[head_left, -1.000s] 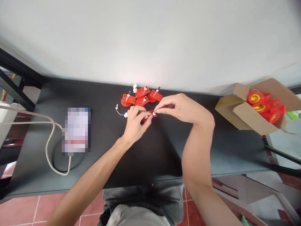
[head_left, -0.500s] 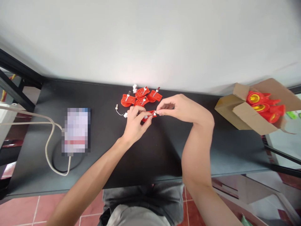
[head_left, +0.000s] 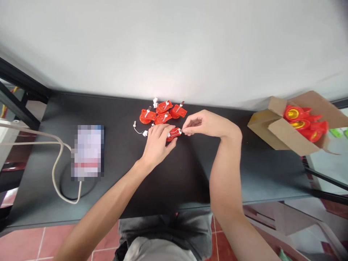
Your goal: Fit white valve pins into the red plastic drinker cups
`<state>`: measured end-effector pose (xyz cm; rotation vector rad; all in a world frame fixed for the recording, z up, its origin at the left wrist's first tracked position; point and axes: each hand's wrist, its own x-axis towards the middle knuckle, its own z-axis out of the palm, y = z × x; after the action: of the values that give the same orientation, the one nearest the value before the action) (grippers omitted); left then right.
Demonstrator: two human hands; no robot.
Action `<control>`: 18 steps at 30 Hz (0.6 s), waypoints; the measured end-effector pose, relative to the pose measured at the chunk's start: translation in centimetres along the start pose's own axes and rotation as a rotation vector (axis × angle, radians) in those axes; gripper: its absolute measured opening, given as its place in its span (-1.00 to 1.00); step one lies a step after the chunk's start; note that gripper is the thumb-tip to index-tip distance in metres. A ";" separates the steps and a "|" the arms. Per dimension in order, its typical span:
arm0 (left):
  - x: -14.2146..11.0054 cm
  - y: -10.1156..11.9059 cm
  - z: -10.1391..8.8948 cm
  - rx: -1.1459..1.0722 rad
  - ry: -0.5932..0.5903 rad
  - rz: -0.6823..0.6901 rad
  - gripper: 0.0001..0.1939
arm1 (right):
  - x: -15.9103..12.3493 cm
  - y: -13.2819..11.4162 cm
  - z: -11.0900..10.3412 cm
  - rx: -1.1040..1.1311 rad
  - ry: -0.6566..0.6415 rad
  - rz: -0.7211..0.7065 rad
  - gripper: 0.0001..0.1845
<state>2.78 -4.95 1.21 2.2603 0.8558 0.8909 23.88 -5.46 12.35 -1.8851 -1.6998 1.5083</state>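
Observation:
My left hand [head_left: 157,141] is closed on a small red plastic part [head_left: 173,133] near the middle of the black table [head_left: 122,174]. My right hand [head_left: 205,124] pinches the white piece at that part's right end, fingertips together. Just behind my hands lies a cluster of several similar red parts [head_left: 162,112] with small white and metal pins. A small white piece on a thin wire [head_left: 138,128] lies left of my left hand.
An open cardboard box [head_left: 285,127] holding red and yellow parts [head_left: 304,123] sits at the table's right end. A blurred flat pack [head_left: 87,151] and a looping white cable [head_left: 57,159] lie at the left. A pale wall rises behind the table.
My left hand has turned flatter over the red part and lowered it toward the table. My right hand slid slightly right while keeping its pinch at the part's end.

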 end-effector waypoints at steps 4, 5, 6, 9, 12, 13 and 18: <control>0.1 0.3 -0.1 0.019 -0.021 -0.005 -0.75 | -0.1 -0.4 0.1 0.001 0.000 -0.004 -0.80; 0.1 0.3 -0.2 0.012 -0.018 -0.004 -0.77 | -0.1 -0.5 0.1 0.002 0.003 -0.003 -0.79; 0.1 0.4 -0.2 0.000 -0.013 -0.004 -0.79 | -0.2 -0.6 0.2 0.003 0.008 -0.001 -0.78; 0.1 0.6 -0.4 -0.035 0.008 -0.012 -0.88 | -0.3 -0.9 0.3 -0.010 0.026 0.011 -0.77; 0.1 0.6 -0.5 -0.053 0.006 -0.019 -0.92 | -0.5 -1.0 0.3 -0.032 0.032 0.014 -0.76; 0.1 0.6 -0.5 -0.057 0.007 -0.013 -0.92 | -0.5 -1.0 0.3 -0.038 0.030 0.015 -0.76; 0.1 0.4 -0.5 -0.068 0.015 0.025 -0.92 | -0.6 -1.5 0.5 -0.060 0.036 0.011 -0.80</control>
<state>2.63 -5.04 1.82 2.2123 0.7940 0.9357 22.71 -5.72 13.49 -1.9418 -1.7405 1.4338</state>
